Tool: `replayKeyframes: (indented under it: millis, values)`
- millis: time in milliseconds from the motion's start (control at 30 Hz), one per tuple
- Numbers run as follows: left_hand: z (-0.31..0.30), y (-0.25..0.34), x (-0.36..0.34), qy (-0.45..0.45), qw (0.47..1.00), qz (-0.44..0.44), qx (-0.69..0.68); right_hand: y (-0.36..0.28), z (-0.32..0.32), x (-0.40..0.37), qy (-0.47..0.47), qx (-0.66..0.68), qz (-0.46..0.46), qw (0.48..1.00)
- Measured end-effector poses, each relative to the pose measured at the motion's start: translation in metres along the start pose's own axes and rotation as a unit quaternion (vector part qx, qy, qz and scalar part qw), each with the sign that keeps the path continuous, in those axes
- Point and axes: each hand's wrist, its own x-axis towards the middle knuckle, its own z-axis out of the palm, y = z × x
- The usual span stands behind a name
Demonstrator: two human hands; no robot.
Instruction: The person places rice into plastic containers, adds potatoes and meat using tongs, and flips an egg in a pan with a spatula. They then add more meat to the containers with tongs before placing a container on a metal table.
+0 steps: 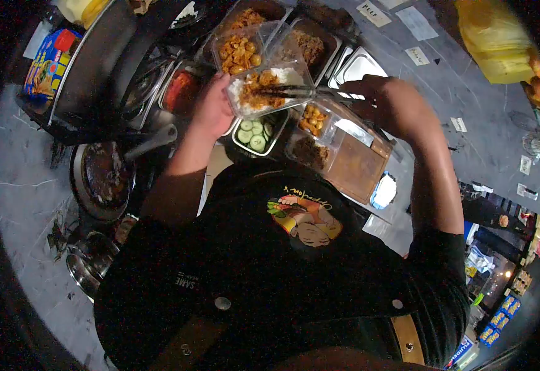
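My left hand (216, 106) grips the left side of a clear plastic container (264, 114) holding white rice topped with an orange-brown saucy food (259, 83). My right hand (395, 102) is closed around metal tongs (339, 94), whose tips reach over the container and touch or nearly touch the topping. Just beyond is another clear container with orange saucy pieces (238, 54). Sliced cucumber (256, 136) lies in a metal tray below the held container. Chopped red food (179, 91) sits in a tray beside my left hand.
A brown cutting board (360, 164) lies near my right forearm, with containers of food (310, 151) at its left. Brown minced food (307, 46) fills a tray behind. A frying pan (103, 185) stands at left, a yellow bag (492, 49) at far right.
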Motion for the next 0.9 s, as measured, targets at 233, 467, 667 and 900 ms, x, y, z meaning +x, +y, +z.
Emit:
replayKeyframes:
  millis: [233, 467, 667, 900]
  values:
    - [0.007, 0.002, -0.004, -0.023, 0.999, 0.018, -0.017, 0.016, -0.006, -0.012, -0.004, 0.006, -0.052, 0.999]
    - [-0.003, 0.0, 0.002, -0.041, 0.999, 0.007, -0.008, -0.007, -0.001, -0.009, -0.009, 0.019, -0.022, 1.0]
    - [0.0, -0.001, 0.0, -0.035, 0.999, 0.0, -0.009, -0.007, 0.003, -0.004, -0.021, 0.076, 0.02, 0.997]
    - [-0.001, 0.0, -0.005, -0.029, 1.0, 0.013, -0.001, 0.007, 0.014, -0.01, -0.047, 0.046, 0.028, 0.997]
